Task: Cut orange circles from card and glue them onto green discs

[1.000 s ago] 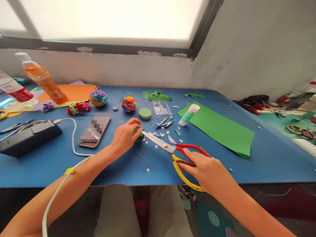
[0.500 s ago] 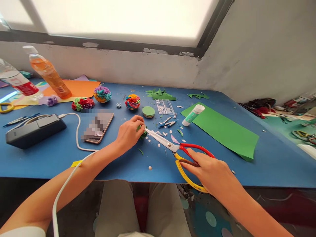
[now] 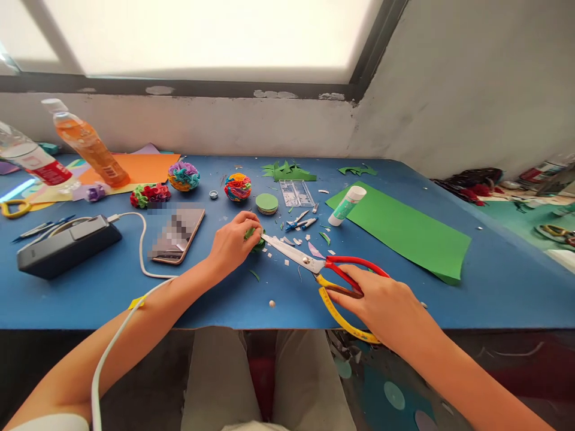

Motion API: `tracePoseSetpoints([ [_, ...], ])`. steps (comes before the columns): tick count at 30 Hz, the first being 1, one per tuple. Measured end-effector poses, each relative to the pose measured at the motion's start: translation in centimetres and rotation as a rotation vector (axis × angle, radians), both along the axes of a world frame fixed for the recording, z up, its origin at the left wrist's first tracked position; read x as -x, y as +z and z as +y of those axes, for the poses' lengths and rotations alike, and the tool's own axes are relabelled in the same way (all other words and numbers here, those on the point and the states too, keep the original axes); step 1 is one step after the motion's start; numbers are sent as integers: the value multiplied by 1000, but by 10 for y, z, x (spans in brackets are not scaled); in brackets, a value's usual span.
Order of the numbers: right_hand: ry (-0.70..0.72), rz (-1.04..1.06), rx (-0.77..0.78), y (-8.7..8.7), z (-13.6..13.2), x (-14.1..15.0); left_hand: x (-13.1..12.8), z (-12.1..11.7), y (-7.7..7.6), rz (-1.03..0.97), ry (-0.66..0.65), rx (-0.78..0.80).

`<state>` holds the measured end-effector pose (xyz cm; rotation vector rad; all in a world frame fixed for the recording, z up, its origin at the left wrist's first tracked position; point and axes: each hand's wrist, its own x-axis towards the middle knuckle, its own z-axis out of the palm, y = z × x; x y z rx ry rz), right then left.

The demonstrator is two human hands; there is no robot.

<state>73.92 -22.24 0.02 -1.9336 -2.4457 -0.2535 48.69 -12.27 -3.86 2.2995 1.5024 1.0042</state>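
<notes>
My right hand grips a pair of scissors with one red and one yellow handle. Their blades look closed or nearly so, and the tips reach the fingers of my left hand. That hand is closed on a small green paper piece, mostly hidden behind the fingers. Beyond it lies a stack of round paper discs, green on top. White, pink and green paper scraps are scattered around the blades. A blue compass rests just past them.
A glue stick stands by a green paper sheet on the right. Paper flower balls, a phone, a power bank with a white cable and two bottles occupy the left. Green offcuts lie at the back.
The view has shifted slightly. Both hands stay in nearly the same place, with the scissor tips still at the green paper piece.
</notes>
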Motion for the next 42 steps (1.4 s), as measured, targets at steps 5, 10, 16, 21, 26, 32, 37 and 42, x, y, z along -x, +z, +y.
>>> tracePoseSetpoints([
  [5, -149, 99, 88, 2, 7, -1, 0, 1, -1, 69, -54, -20],
  [10, -183, 184, 137, 5, 9, -4, -1, 0, -3, 77, -94, -52],
  [16, -179, 241, 128, 9, 11, -5, -2, -1, -5, 64, -121, -67],
  [21, -192, 268, 134, 9, 9, -7, -4, -3, -4, 70, -133, -66],
  [26, -170, 263, 110, 9, 7, -11, -4, -4, -1, 67, -161, -77],
  [32, -199, 244, 158, 11, 9, -12, -4, -2, -2, 75, -185, -75],
  [37, -178, 221, 146, 8, 10, -11, -4, -2, -2, 75, -177, -80],
  [42, -128, 191, 89, 7, 11, -8, -3, -3, -1, 84, -194, -80],
])
